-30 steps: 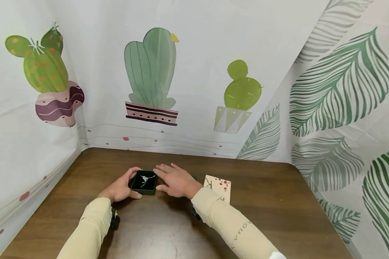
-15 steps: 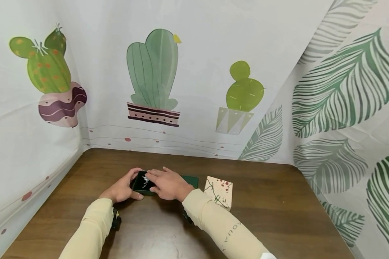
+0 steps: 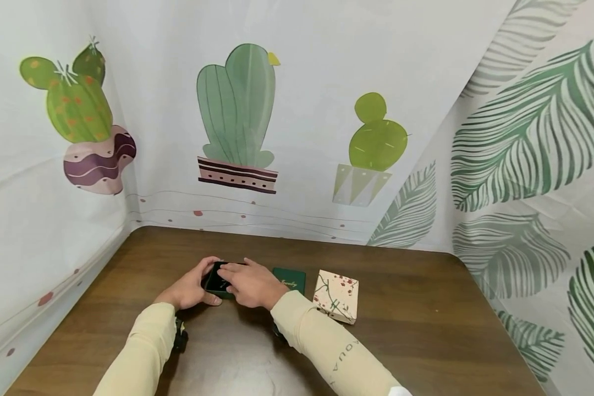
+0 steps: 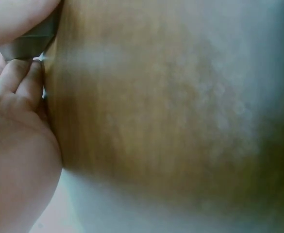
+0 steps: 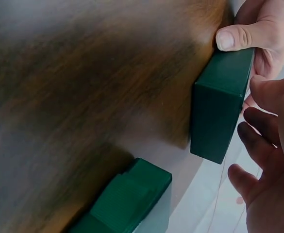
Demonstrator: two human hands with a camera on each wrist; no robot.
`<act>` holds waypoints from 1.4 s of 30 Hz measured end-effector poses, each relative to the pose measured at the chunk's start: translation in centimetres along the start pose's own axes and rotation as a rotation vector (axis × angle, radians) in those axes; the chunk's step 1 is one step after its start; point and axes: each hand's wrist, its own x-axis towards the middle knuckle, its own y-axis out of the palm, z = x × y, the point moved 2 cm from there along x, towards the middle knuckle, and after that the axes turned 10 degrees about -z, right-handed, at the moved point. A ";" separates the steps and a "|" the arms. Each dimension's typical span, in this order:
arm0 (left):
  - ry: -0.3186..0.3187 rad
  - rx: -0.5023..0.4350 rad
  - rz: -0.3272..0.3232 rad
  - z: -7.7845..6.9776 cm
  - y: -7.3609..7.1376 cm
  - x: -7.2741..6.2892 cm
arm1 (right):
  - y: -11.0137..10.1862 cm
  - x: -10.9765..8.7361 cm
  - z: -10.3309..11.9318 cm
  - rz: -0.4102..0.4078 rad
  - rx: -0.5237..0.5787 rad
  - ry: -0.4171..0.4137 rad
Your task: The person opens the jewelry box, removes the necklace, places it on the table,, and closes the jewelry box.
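Note:
A small green jewelry box (image 3: 220, 294) with a black lining lies on the table in the head view. My left hand (image 3: 190, 287) grips it from the left, thumb at the front side and fingers at the back. Inside, only a bit of a silver necklace (image 3: 224, 284) shows; my right hand (image 3: 253, 284) covers the rest. The right fingers extend over the open top, and whether they touch the lining cannot be told. In the right wrist view the box (image 5: 216, 107) shows its closed green sides, with the right hand (image 5: 273, 155) beside it.
Right of the box lies a green lid (image 3: 294, 279) with gold lettering, partly behind the right hand. Further right is a cream box (image 3: 337, 297) printed with red blossoms. The brown wooden table (image 3: 401, 330) ends at a cactus-print cloth (image 3: 302, 121).
My right hand has moved left from the box's right edge to over its top, hiding most of the necklace. More of the lid and cream box now shows. The left hand keeps its grip.

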 end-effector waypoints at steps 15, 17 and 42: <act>0.003 0.010 -0.003 0.0 0.2 -0.1 | 0.7 0.7 0.4 -0.052 -0.050 0.049; 0.007 0.005 -0.005 0.0 0.1 -0.2 | 0.8 1.0 0.6 -0.053 -0.057 0.052; -0.004 0.050 -0.033 -0.1 0.0 0.0 | 1.6 3.5 1.0 -0.027 -0.235 0.067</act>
